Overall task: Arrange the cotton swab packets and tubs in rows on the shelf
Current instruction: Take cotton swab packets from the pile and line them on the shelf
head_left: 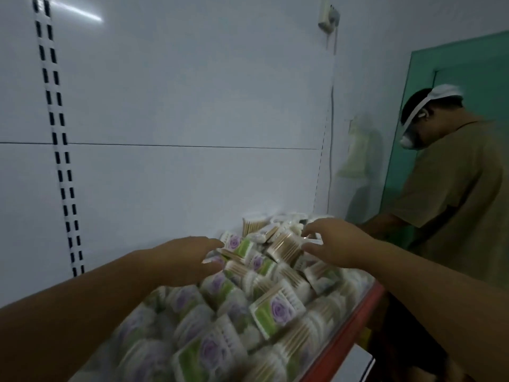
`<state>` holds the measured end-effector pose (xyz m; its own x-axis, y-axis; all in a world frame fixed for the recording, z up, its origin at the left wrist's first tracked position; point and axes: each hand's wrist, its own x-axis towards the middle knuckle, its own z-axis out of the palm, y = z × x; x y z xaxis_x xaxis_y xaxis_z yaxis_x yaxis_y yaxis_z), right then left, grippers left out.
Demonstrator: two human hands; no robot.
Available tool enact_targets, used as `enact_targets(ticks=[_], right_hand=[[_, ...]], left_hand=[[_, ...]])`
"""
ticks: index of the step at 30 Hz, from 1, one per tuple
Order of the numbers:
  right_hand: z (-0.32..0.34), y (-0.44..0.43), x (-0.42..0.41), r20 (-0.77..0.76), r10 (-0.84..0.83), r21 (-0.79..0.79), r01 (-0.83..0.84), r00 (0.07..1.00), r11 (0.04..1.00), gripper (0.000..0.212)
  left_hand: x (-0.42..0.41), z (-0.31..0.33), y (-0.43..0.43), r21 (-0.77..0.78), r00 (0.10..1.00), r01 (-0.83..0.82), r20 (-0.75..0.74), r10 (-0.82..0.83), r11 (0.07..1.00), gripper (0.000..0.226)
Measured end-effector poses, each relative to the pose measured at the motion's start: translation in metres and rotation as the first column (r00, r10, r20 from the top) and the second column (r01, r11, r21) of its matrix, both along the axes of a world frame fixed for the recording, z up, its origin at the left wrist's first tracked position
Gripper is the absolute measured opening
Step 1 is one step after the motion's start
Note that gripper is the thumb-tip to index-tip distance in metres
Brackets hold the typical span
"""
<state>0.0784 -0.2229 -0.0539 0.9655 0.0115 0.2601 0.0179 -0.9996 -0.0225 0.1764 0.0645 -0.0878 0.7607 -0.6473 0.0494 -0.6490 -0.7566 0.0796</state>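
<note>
The shelf (355, 312), with its red front edge, is heaped with cotton swab packets (234, 312), lying any way up and piled on one another rather than in rows. Many have a purple rose and a green band on the wrapper, and the nearest ones are blurred. Both bare arms reach in over the heap. The left hand (187, 257) is low over the packets near the back of the shelf, its fingers stretched out and loose, its grip open with nothing in it; the fingertips come just beside a rose packet (237, 245). The right hand (336, 244) is further along, with thumb and fingers spread on either side of the end of a clear packet of wooden sticks (286, 248) that sits tilted on top of the pile. Whether that grip has closed on it I cannot tell. Behind the shelf stands a white back panel (192, 106) with a slotted upright (59, 150). To the right another person (462, 188) in a tan shirt bends forward by a green door (468, 64), and a pale bag (355, 150) hangs on the wall.
</note>
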Motion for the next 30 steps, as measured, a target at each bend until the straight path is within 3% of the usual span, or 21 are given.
enact_targets(ticks=[6,11,13,15,17,19,20,23,26,28,30], right_hand=[[0.005,-0.018,0.091,-0.019,0.194,0.162,-0.188,0.981,0.969,0.034],[0.006,-0.005,0.144,-0.161,0.334,-0.086,-0.350,0.929,0.933,0.044],[0.002,0.006,0.159,-0.220,0.373,-0.189,-0.415,0.901,0.890,0.041],[-0.001,0.013,0.172,-0.224,0.422,-0.192,-0.464,0.879,0.865,0.032],[0.007,0.012,0.180,-0.178,0.492,-0.098,-0.513,0.852,0.853,0.024],[0.024,0.000,0.180,-0.086,0.575,0.070,-0.571,0.814,0.818,0.018],[0.033,-0.008,0.176,-0.019,0.607,0.166,-0.596,0.794,0.785,0.014],[0.046,-0.028,0.157,0.197,0.677,0.372,-0.693,0.709,0.617,0.006],[0.041,-0.038,0.142,0.321,0.727,0.364,-0.787,0.607,0.497,0.005],[0.035,-0.045,0.138,0.337,0.763,0.352,-0.826,0.551,0.441,0.003],[0.032,-0.057,0.147,0.330,0.763,0.381,-0.818,0.555,0.430,0.008]], left_hand=[[0.007,0.021,-0.042,-0.045,0.994,-0.092,0.049,0.094,0.995,0.045],[0.001,0.030,-0.072,-0.083,0.971,-0.209,0.097,0.217,0.974,0.036],[-0.005,0.026,-0.077,-0.166,0.965,-0.252,0.030,0.261,0.953,0.028],[-0.011,0.019,-0.080,-0.280,0.945,-0.326,-0.076,0.318,0.903,0.014],[-0.016,0.018,-0.084,-0.502,0.899,-0.437,-0.275,0.341,0.746,0.016],[-0.019,0.024,-0.091,-0.682,0.835,-0.548,-0.486,0.259,0.485,0.016],[-0.018,0.028,-0.095,-0.723,0.809,-0.584,-0.554,0.196,0.368,0.018],[-0.009,0.036,-0.113,-0.712,0.711,-0.696,-0.701,-0.057,0.091,0.059],[0.002,0.035,-0.142,-0.699,0.668,-0.715,-0.681,-0.300,-0.006,0.062],[0.011,0.030,-0.157,-0.732,0.714,-0.680,-0.650,-0.259,-0.038,0.043],[0.017,0.029,-0.165,-0.750,0.747,-0.660,-0.652,-0.131,-0.035,0.020]])
